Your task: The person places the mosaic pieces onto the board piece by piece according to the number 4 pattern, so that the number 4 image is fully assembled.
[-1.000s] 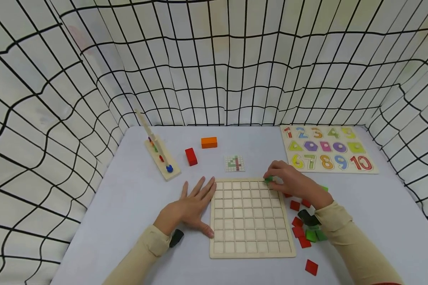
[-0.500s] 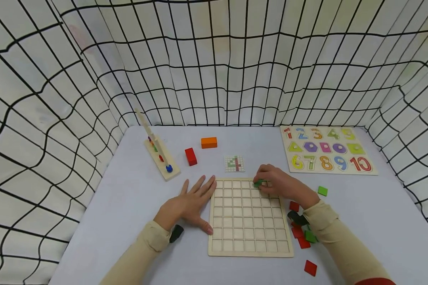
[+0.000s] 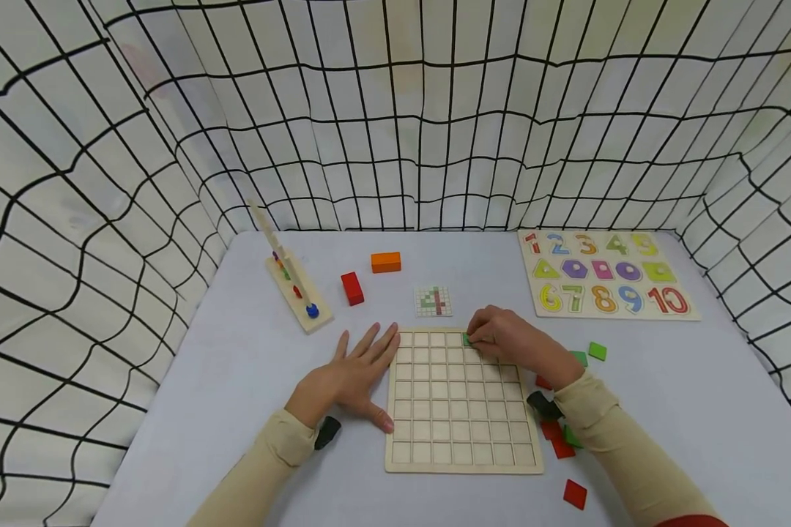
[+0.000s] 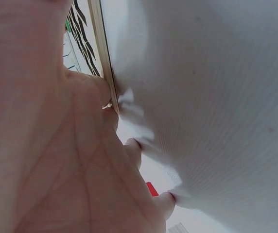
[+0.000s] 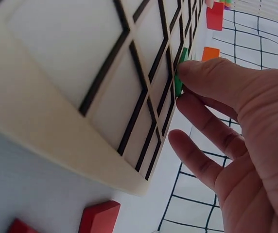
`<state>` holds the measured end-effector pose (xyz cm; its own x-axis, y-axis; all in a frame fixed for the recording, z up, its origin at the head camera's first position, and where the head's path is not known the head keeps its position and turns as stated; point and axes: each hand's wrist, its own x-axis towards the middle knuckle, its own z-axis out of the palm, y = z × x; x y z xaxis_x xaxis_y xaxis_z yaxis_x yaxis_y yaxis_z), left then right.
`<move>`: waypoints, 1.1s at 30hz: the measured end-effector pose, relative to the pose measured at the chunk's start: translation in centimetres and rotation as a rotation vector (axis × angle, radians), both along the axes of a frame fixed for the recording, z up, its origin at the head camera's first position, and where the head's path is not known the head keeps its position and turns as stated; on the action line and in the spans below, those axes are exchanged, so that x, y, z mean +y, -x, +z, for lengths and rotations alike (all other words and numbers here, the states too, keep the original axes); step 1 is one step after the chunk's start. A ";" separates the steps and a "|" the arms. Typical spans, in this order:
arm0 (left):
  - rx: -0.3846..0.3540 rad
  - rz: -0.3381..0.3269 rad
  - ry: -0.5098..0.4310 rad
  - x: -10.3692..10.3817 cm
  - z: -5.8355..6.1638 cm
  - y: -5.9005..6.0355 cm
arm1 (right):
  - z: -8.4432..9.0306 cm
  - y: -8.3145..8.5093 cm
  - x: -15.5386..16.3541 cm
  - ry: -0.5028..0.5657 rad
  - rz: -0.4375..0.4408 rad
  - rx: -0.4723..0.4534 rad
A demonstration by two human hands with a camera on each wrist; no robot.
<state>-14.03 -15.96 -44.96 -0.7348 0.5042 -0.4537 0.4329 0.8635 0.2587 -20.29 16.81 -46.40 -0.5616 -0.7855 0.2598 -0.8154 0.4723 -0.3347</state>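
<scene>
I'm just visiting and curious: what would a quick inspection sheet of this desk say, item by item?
Surface: pale table, flat.
Job's things: wooden grid board; green tile at its far row; pattern card beyond it.
Clutter: red and green tiles right of the board; red block; orange block; peg stand; number puzzle.
Hands: left hand flat against the board's left edge; right hand pinches the green tile.
Cables: nothing seen.
Surroundings: white cloth with black grid lines.

Grid board point(image 3: 463, 410) lies between both hands.
</scene>
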 end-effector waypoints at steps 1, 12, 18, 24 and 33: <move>0.001 0.000 0.001 0.0 0.1 -0.1 | -0.2 0.0 -0.1 0.006 0.009 0.029; 0.022 -0.003 0.024 0.2 0.4 -0.2 | 0.1 -0.5 -0.2 -0.017 -0.056 -0.037; 0.031 -0.004 0.008 0.1 0.0 -0.1 | 0.3 -0.7 0.4 -0.040 -0.082 -0.091; 0.038 -0.005 0.046 0.2 0.2 -0.2 | 0.8 -1.1 1.0 -0.071 -0.127 -0.112; 0.014 -0.001 0.010 0.2 0.2 -0.1 | 1.3 -1.6 3.4 -0.077 -0.219 -0.149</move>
